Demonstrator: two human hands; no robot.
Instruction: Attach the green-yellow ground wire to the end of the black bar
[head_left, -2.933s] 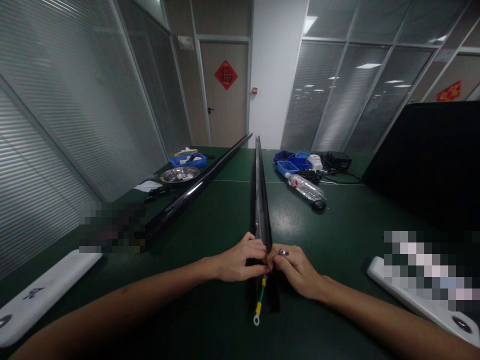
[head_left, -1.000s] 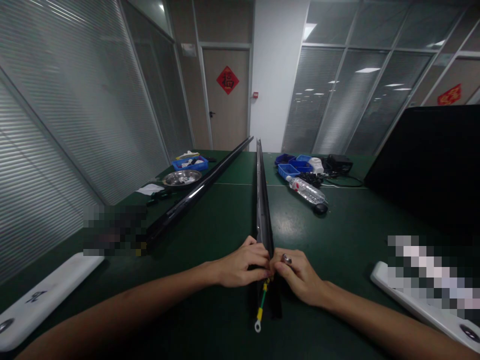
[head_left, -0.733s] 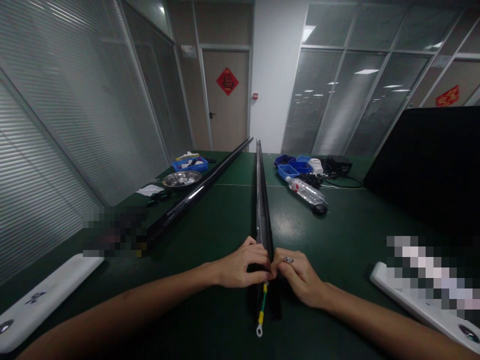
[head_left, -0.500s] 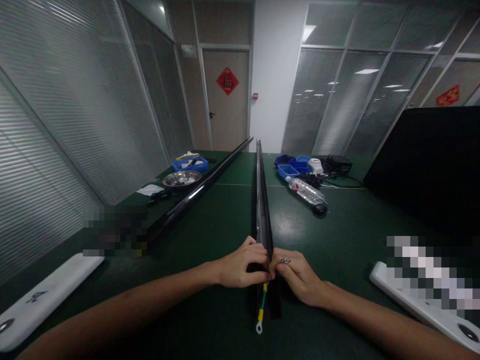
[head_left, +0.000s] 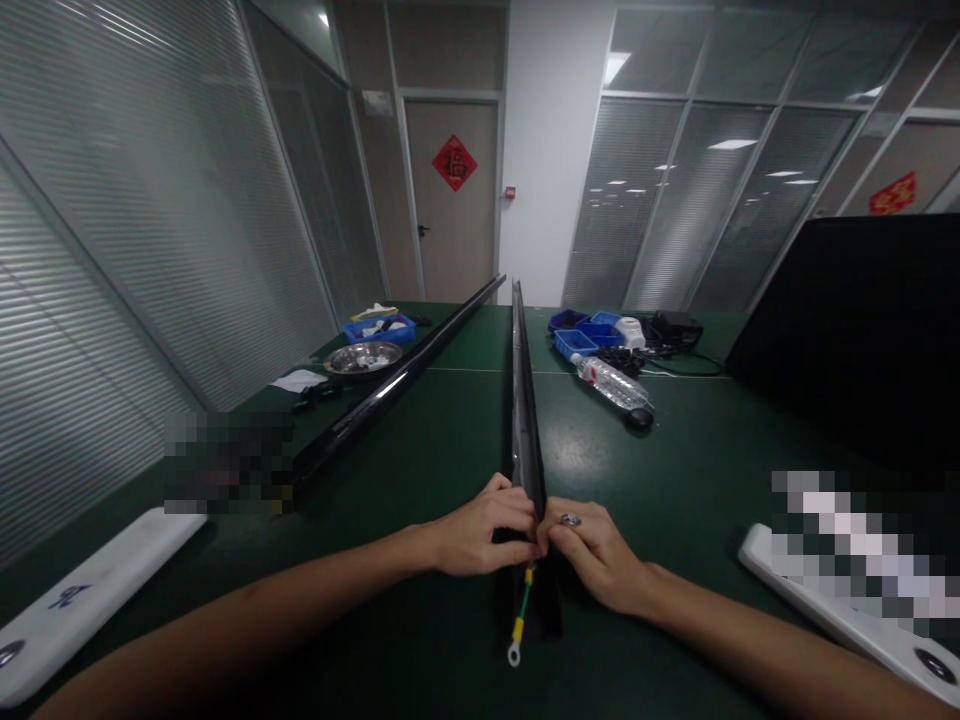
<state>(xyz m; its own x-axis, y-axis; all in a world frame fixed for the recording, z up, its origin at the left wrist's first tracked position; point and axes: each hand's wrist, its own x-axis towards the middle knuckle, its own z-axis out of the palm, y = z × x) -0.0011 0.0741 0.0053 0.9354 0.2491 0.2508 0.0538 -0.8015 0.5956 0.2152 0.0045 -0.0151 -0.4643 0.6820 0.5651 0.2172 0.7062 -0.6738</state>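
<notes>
Ring terminal point(head_left: 514, 654): being swung very slightly leftward since the frame half a second ago, while both hands are being kept in almost the same place.
Green wire point(head_left: 526, 598): being left exposed at the near end of the black channel point(head_left: 524, 410), with its upper end being covered by fingers and its yellow sleeve point(head_left: 517, 629) being shown beside the terminal.
Left hand point(head_left: 484, 532): being laid over the channel's left side, fingers being bent inward; whether anything is being pinched cannot be told.
Right hand point(head_left: 598, 552): being held against the channel's right side, fingers being curled close to the left fingertips; whether their tips are being closed on something is being hidden.
Tabletop point(head_left: 450, 450): the channel is being supported lengthwise; a second black bar point(head_left: 390, 388) is being kept to its left, well apart, and a plastic bottle point(head_left: 611, 382) to its right.
Risk: the wire could be twisted or tugged if the crowded fingertips are slipping; the channel could be turned or slid by uneven pressure, since no clamp is being seen.
</notes>
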